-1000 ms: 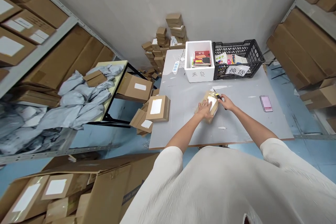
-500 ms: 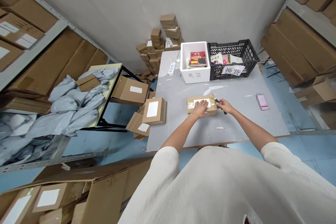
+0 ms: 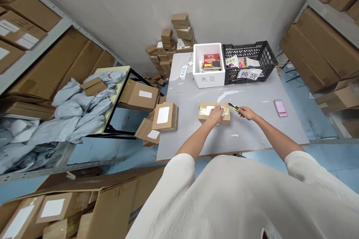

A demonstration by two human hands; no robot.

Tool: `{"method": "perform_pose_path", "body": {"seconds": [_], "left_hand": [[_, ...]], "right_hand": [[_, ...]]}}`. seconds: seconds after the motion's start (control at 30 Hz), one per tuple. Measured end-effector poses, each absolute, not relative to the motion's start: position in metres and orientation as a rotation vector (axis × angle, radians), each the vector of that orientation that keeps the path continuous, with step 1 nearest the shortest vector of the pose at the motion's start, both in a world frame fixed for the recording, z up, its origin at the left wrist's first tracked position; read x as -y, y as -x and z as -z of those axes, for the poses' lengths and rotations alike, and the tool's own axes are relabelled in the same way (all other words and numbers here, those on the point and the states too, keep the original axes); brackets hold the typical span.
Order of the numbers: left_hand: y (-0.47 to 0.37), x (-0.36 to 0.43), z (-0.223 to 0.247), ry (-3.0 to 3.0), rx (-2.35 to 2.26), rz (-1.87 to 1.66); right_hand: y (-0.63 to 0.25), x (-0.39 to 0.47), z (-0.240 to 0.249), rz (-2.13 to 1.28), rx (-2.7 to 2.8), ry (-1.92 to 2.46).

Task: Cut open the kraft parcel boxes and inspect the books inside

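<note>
The person's left hand (image 3: 215, 114) lies across the top of a taped cardboard box (image 3: 202, 112), its fingers spread over the surface rather than wrapped round it. The box sits lengthwise on the table (image 3: 260, 125), near the middle and in front of the white foam bin (image 3: 209, 81) and the black crate (image 3: 231, 77). The right hand (image 3: 246, 113) has its fingers closed around a utility knife (image 3: 235, 107), the tip pointing toward the right end of the box. At this angle it is hard to tell whether the tip touches the tape or stops just beside it.

The left hand's job here seems to be steadying, and it would do that best with firm, even pressure, so the box cannot skid on the smooth tabletop. Its fingers would be safer toward the left end, out of the blade's line, since the knife points back toward them. For any cut, a shallow angle and light pressure should suit best: tape parts easily, and a deep stroke could mark whatever is inside. Drawing the edge along a seam, and away from the steadying hand, would be the sounder direction. The white label (image 3: 209, 109), partly covered by the hand, is better left unsliced. The second box (image 3: 165, 116) stands well apart, out of the knife's way.
</note>
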State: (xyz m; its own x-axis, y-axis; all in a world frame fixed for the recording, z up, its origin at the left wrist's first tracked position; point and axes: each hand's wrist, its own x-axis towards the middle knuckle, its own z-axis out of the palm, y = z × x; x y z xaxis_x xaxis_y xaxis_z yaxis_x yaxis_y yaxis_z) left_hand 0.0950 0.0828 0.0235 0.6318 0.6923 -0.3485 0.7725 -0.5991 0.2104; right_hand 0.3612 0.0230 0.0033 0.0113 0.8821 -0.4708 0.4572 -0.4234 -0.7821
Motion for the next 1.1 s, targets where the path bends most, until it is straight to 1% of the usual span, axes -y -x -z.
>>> {"method": "perform_pose_path", "body": {"seconds": [0.1, 0.27, 0.5, 0.63, 0.73, 0.97, 1.1], "left_hand": [[-0.097, -0.083, -0.025, -2.507, -1.176, 0.335], [-0.094, -0.078, -0.022, -2.517, -1.187, 0.288], [-0.094, -0.076, -0.017, -2.52, -1.203, 0.279], [-0.092, -0.074, -0.016, -2.536, -1.203, 0.281], [-0.091, -0.073, -0.017, -2.535, -1.206, 0.281], [-0.091, -0.072, -0.021, -2.507, -1.209, 0.266], [-0.09, -0.072, -0.021, -2.506, -1.21, 0.252]], "right_hand": [[-0.375, -0.024, -0.01, -1.368, 1.499, 1.898], [-0.392, -0.031, -0.02, -1.274, 1.903, 1.904], [-0.383, -0.056, -0.031, -0.89, 2.451, 1.984], [-0.371, -0.062, -0.031, -0.78, 2.591, 1.951], [-0.37, -0.06, -0.029, -0.879, 2.562, 1.964], [-0.383, -0.042, -0.026, -1.306, 2.248, 1.882], [-0.385, -0.032, -0.022, -1.406, 2.1, 1.827]]}}
